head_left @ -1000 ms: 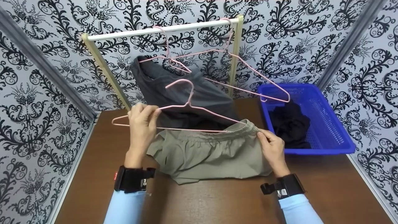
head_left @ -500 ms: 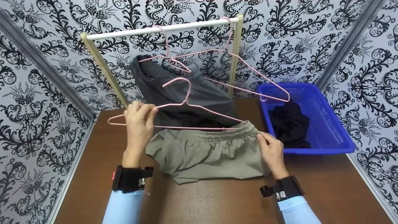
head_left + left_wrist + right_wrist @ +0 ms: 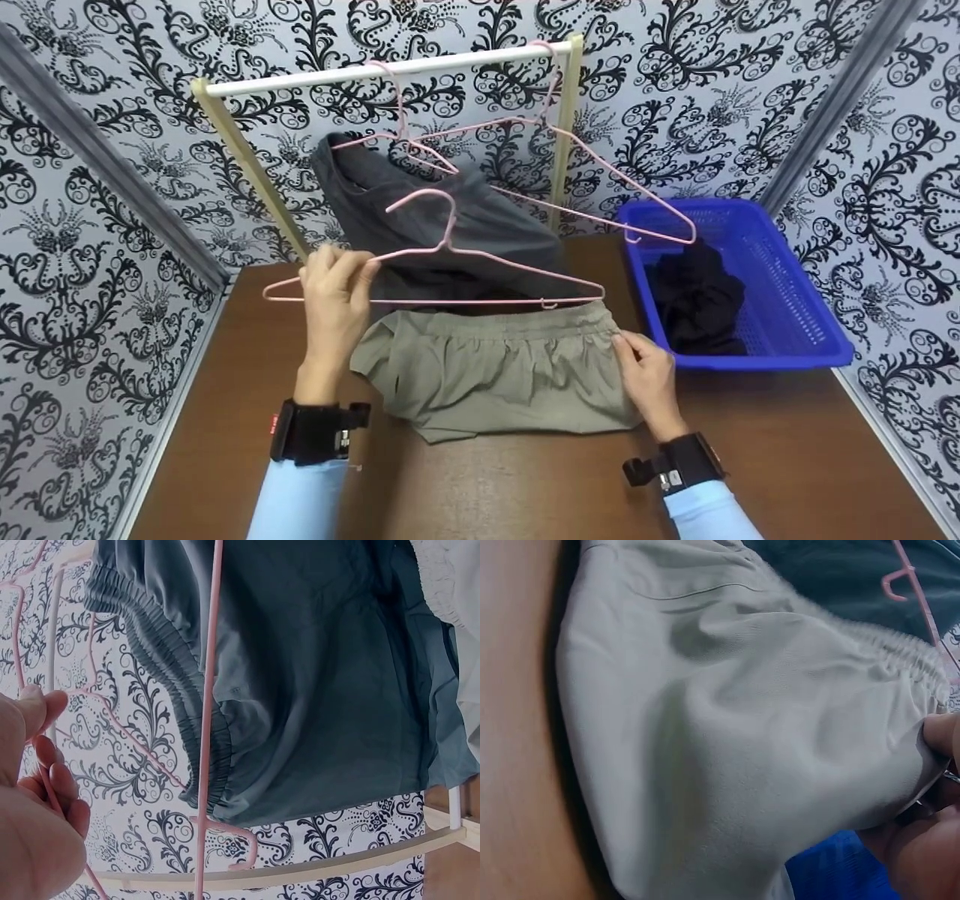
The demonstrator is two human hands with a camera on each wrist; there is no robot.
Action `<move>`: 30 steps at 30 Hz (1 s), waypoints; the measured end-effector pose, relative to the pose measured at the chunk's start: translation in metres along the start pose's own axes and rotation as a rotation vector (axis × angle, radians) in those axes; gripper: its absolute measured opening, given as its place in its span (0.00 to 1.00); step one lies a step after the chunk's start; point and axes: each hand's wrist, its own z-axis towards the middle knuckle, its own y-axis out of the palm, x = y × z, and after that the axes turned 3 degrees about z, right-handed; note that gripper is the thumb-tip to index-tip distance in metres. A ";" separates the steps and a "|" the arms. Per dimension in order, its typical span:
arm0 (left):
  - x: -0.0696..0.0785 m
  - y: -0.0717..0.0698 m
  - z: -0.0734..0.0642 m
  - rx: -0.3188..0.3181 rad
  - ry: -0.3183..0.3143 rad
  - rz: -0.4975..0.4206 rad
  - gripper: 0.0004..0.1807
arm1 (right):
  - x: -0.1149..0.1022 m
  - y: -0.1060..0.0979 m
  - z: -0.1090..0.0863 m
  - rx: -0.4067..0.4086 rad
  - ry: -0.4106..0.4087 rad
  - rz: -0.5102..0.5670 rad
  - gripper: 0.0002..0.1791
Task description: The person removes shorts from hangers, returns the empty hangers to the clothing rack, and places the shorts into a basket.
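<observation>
My left hand (image 3: 332, 300) pinches the left shoulder of a pink wire clothes hanger (image 3: 495, 259), held up over the table with its hook at the top. Just below the hanger's bottom bar, olive-green shorts (image 3: 510, 375) with an elastic waistband droop onto the table. The right hand (image 3: 646, 382) grips the waistband's right end between thumb and fingers. In the right wrist view, the shorts' fabric (image 3: 742, 727) fills most of the picture, the thumb pressing its edge. The left wrist view has the left fingers (image 3: 56, 772) curled about the pink wire.
Behind, a rack with a white rail (image 3: 300, 80) carries dark grey shorts (image 3: 435, 217) on a pink hanger, plus a bare pink hanger (image 3: 622, 176). At right stands a blue basket (image 3: 795, 360) with black cloth (image 3: 694, 300) inside. Patterned walls enclose the brown table (image 3: 525, 495).
The hanger's right end, earlier inside the shorts' waistband, now shows outside, above it. The right hand has moved slightly down and left with the waistband. The left hand shifted a little left.
</observation>
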 end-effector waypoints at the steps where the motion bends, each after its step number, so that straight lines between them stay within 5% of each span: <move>1: 0.000 0.000 0.000 -0.001 0.000 -0.002 0.03 | 0.000 0.001 -0.001 -0.004 -0.005 -0.007 0.05; 30: 0.000 0.016 -0.026 -0.052 0.011 0.002 0.03 | 0.027 0.013 -0.032 -0.141 -0.020 -0.211 0.08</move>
